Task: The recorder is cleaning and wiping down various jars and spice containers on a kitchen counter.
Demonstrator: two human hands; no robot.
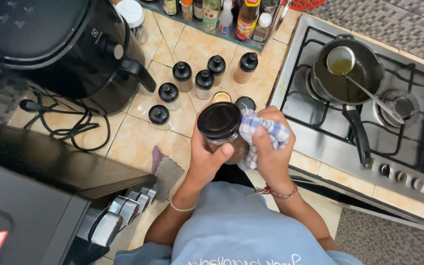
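My left hand (207,159) grips a glass jar (222,130) with a dark lid and brown contents, held above the tiled counter. My right hand (271,149) presses a blue-and-white checked cloth (263,130) against the jar's right side. Both hands meet around the jar in the middle of the view. Just behind the jar, several small spice jars with black caps (192,78) stand on the beige tiles.
A black air fryer (60,49) with a coiled cord fills the top left. A black oven with silver knobs (119,213) sits at the lower left. A grey rag (165,172) lies on the counter. A gas stove (408,122) at right carries a pan of oil with a ladle (349,68). Sauce bottles (226,17) line the back.
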